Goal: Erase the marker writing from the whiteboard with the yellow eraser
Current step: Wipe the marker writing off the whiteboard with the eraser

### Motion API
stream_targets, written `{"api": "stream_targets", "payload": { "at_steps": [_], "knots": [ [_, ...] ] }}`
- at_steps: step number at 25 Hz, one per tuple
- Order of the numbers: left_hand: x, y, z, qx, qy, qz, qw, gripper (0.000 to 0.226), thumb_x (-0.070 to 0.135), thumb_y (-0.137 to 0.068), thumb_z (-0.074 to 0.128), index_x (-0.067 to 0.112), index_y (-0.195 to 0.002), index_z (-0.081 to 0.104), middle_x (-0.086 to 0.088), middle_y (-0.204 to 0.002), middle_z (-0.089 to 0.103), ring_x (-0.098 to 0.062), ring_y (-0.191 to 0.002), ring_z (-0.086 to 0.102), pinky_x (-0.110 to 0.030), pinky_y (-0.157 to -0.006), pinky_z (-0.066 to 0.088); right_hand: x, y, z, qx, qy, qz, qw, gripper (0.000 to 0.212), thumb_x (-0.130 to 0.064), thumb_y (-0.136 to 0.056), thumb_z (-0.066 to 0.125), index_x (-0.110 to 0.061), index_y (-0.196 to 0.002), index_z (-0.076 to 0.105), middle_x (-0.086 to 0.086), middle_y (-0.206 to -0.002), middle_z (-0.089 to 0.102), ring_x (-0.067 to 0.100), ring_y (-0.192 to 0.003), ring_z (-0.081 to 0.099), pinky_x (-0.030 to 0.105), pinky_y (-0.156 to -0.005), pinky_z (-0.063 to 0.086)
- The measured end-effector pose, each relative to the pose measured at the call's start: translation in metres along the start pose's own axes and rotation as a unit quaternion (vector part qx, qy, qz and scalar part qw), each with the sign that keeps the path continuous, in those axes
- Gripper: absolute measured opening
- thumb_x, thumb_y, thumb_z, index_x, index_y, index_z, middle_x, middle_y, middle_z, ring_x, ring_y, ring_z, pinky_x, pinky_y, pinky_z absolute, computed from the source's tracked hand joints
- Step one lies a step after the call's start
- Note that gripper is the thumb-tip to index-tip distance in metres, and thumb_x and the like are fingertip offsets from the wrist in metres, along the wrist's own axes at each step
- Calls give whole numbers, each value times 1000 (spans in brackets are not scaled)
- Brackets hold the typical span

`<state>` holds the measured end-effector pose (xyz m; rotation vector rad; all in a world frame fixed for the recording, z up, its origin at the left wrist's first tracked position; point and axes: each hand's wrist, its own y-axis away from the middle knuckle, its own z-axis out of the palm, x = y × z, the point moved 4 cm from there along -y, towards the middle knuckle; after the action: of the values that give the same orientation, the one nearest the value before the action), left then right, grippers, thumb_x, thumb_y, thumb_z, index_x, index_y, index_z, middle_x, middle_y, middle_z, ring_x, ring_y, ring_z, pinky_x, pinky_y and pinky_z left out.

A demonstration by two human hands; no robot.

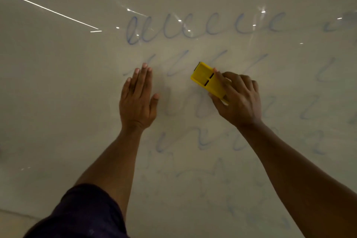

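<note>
The whiteboard [58,83] fills the view. A row of blue looped marker writing [193,27] runs across its upper middle, still dark. Below it lie several rows of fainter, smeared blue strokes [202,141]. My right hand [237,100] grips the yellow eraser [206,79] and presses it flat on the board among the faint second-row strokes. My left hand [138,100] rests flat on the board to the left of the eraser, fingers together and pointing up, holding nothing.
Bright light reflections streak the glossy board at the upper left [50,10]. A dark sleeve [83,214] covers my left upper arm at the bottom. The board's left half carries no writing.
</note>
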<state>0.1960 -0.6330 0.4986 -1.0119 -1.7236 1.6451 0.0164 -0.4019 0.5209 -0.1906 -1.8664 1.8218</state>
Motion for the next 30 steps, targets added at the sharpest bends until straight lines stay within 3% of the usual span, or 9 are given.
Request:
{"api": "stream_targets", "payload": {
  "at_steps": [5,10,13,16,22,27,30],
  "knots": [
    [-76,29,9,-14,-13,-65,998,61,35,-113,22,6,-166,27,-8,-174,24,-23,-162,22,-38,-131,16,-49,-31,44,-6,-25,-44,999,51,-42,-97,69,-26,-145,61,2,-130,68,33,-98,63,42,-79,46],
    [-111,42,36,-37,57,-134,989,61,31,-111,26,6,-167,23,-11,-175,22,-29,-161,23,-44,-131,21,-102,-52,83,-11,-14,-35,999,49,-49,-100,63,-29,-145,60,4,-130,66,34,-98,59,43,-79,42],
    [-125,50,50,-64,88,-129,986,62,30,-111,27,10,-169,16,-9,-176,16,-28,-163,17,-52,-129,24,-124,-62,99,-22,9,-47,999,53,-43,-98,65,-25,-148,57,8,-129,64,35,-98,58,43,-78,38],
    [-131,53,56,-52,83,-122,988,63,31,-109,28,12,-169,18,-6,-176,16,-27,-163,17,-49,-130,20,-144,-70,113,-25,23,-67,997,56,-35,-96,66,-20,-149,55,14,-130,62,36,-97,58,44,-76,40],
    [-137,56,63,-20,80,-92,992,62,30,-109,29,6,-166,28,-12,-174,24,-28,-162,22,-52,-129,23,-180,-38,130,-69,8,-212,975,55,-16,-95,58,-11,-150,52,22,-135,59,39,-100,57,47,-83,41],
    [-136,54,66,-9,76,-88,993,64,29,-106,29,6,-166,26,-11,-174,23,-28,-162,20,-53,-129,22,-190,25,122,-134,-21,-345,929,52,-18,-97,55,-7,-148,52,18,-132,60,37,-100,59,46,-86,47],
    [-135,55,66,-1,80,-96,992,64,31,-107,27,8,-166,27,-10,-174,24,-27,-162,21,-49,-130,20,-185,12,123,-135,-16,-396,908,53,-18,-96,58,-7,-148,53,17,-133,61,35,-102,61,44,-86,49]
  ]
}}
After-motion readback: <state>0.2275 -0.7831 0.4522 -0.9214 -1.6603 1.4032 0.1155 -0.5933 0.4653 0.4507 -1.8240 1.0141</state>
